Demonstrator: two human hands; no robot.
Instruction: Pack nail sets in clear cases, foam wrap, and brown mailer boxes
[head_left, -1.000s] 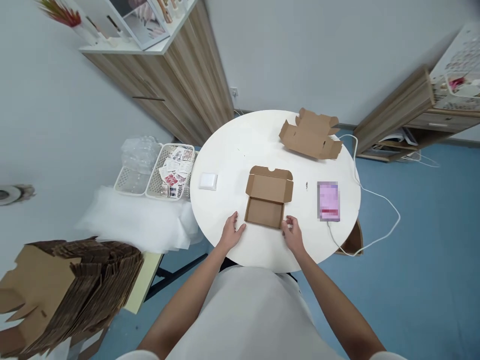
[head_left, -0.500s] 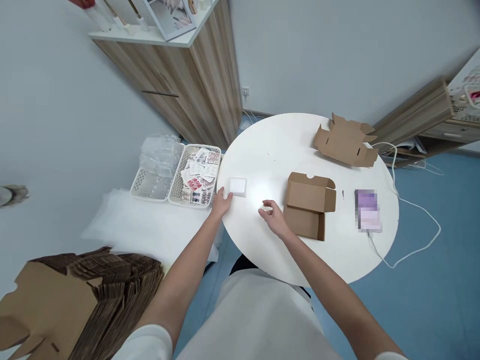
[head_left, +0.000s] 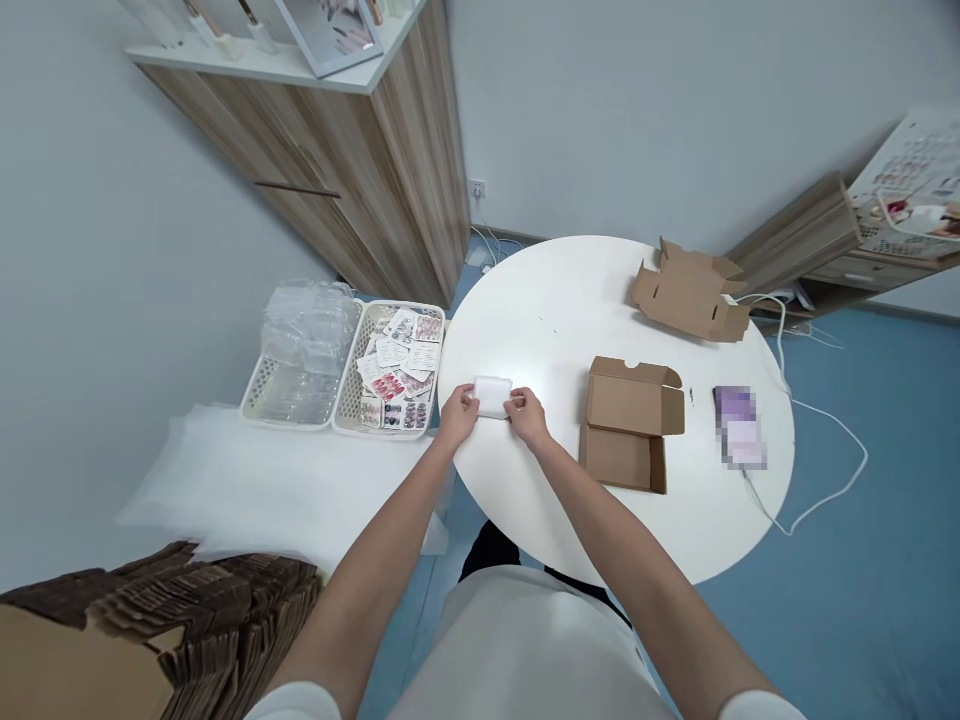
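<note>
A small white, partly see-through plastic case point(head_left: 493, 396) is at the left side of the round white table point(head_left: 525, 300). My left hand point(head_left: 458, 414) pinches its left edge, and my right hand point(head_left: 528, 414) pinches the right edge. Both hands are closed on it with thumbs and fingertips. What lies inside the case cannot be made out. To the right of my right hand, a brown cardboard box point(head_left: 622, 458) stands on the table with its lid folded back.
An unfolded cardboard box point(head_left: 694, 290) lies at the table's back right, near a purple blurred item point(head_left: 739, 425) with a white cable point(head_left: 832, 408). Left of the table are a basket of nail cards point(head_left: 397, 365) and a basket of clear plastic packs point(head_left: 300, 340). Cardboard blanks point(head_left: 225, 620) are stacked lower left.
My right hand has moved left from near the cardboard box to the plastic case and gripped its right edge. My left hand now pinches the opposite edge. The view has shifted slightly.
</note>
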